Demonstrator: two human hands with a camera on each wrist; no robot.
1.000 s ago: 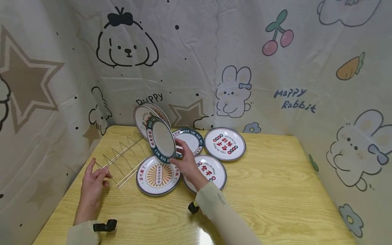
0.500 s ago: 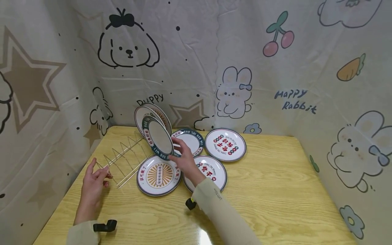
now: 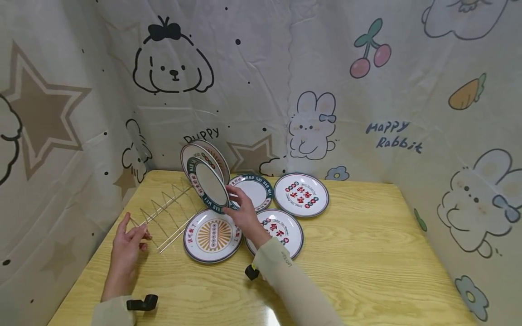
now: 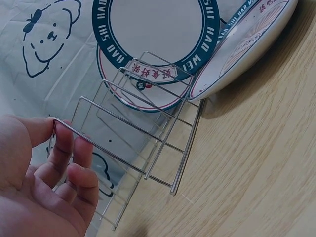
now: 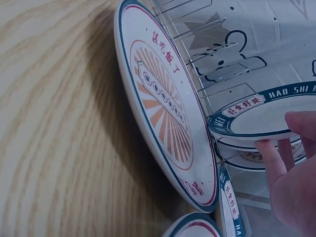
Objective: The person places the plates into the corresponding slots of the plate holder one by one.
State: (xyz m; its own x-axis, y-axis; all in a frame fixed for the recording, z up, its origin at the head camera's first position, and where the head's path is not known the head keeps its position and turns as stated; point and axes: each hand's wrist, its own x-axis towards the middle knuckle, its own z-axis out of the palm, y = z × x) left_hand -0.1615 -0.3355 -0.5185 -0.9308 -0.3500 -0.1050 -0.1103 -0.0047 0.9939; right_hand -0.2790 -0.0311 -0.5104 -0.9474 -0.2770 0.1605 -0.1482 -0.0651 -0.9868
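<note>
My right hand (image 3: 246, 217) grips the right edge of a green-rimmed white plate (image 3: 209, 183), which stands tilted at the far part of a wire plate rack (image 3: 171, 208). Thumb and fingers pinch its rim in the right wrist view. Behind it, two more plates (image 3: 220, 156) stand upright in the rack. My left hand (image 3: 128, 242) pinches the near end wire of the rack between thumb and fingers, as the left wrist view shows. Flat beside the rack lies a plate with an orange sunburst (image 3: 213, 235), partly under the right hand's side.
Right of the rack, a second green-rimmed plate (image 3: 254, 192) and two plates with red lettering, one farther back (image 3: 302, 194) and one nearer (image 3: 281, 231), lie on the wooden table (image 3: 367, 253). A printed curtain (image 3: 253, 81) encloses the back and sides.
My right hand has moved the green-rimmed plate slightly left and down, closer to the plates standing in the rack. The left hand stays on the rack's near end.
</note>
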